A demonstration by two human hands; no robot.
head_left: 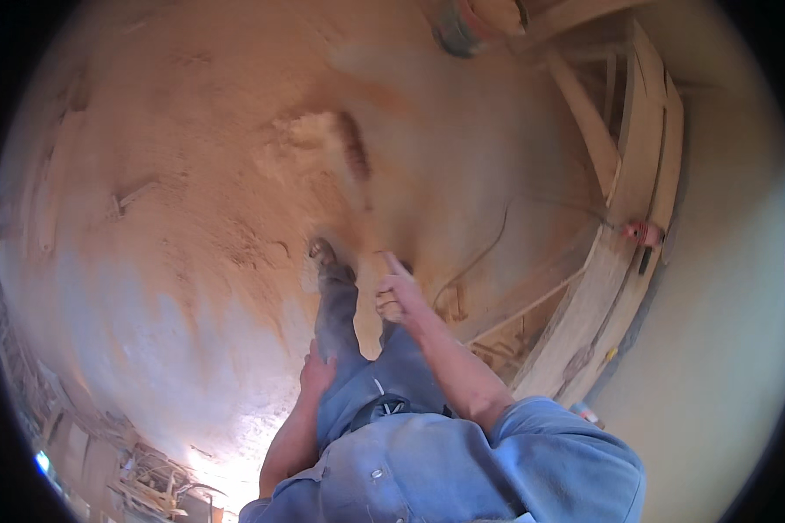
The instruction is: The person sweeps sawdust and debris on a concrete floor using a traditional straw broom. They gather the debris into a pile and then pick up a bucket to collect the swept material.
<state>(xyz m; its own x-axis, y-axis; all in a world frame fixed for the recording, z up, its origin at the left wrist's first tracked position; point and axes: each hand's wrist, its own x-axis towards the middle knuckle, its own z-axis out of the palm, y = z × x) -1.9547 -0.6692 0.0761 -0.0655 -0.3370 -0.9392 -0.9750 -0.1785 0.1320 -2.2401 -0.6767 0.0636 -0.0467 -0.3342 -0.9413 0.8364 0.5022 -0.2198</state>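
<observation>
My right hand (397,295) is closed around the handle of a broom, low in front of my legs. The broom's dark bristle head (352,146) is smeared by motion and is down at the dusty floor ahead of my foot. Beside the bristles lies a pale heap of sawdust (310,135). My left hand (317,370) rests on my left thigh, with its fingers laid along the trouser leg and nothing visible in it.
Brown dust coats much of the floor (192,174). A wooden bench (624,235) runs along the right, carrying a red corded power tool (644,233). At the top stands a dark bucket (456,30). Wood scraps (153,484) lie at lower left.
</observation>
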